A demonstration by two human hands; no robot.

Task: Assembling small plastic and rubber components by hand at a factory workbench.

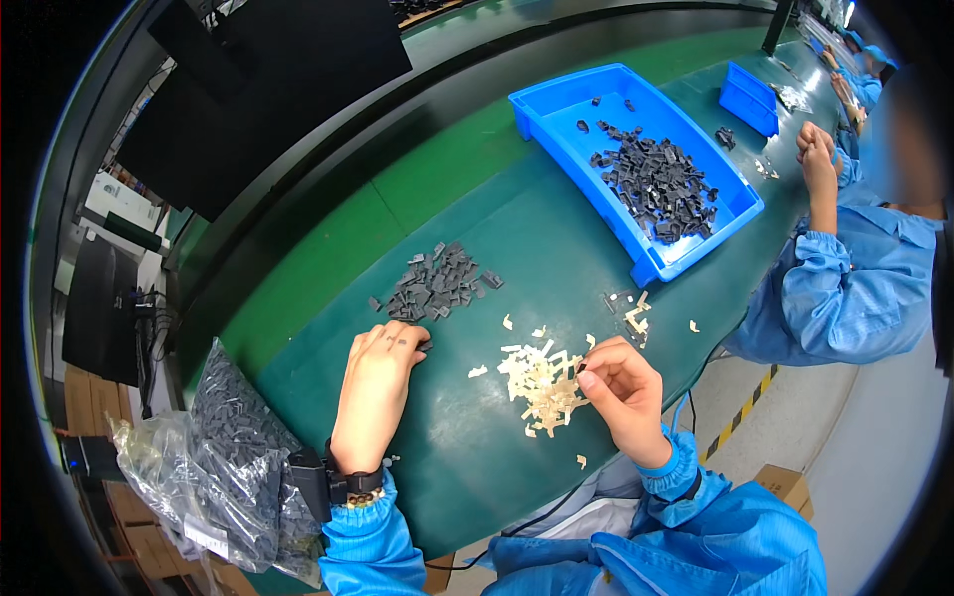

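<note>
My left hand (376, 382) rests at the near edge of a pile of small dark grey plastic parts (437, 283). Its fingers are curled, and one dark grey part (425, 346) shows at the fingertips. Beside a heap of small cream-coloured plastic pieces (542, 382), my right hand (628, 392) pinches a tiny black part (581, 367) between thumb and forefinger. The right hand is held above the heap's right edge. A few cream pieces lie scattered around the heap.
A blue bin (646, 253) holds many dark parts across the green table (457, 497). Clear bags of dark parts (234, 437) sit at the left edge. A smaller blue bin (748, 99) stands farther off. At the right, a co-worker in a blue sleeve (825, 260) sits close by.
</note>
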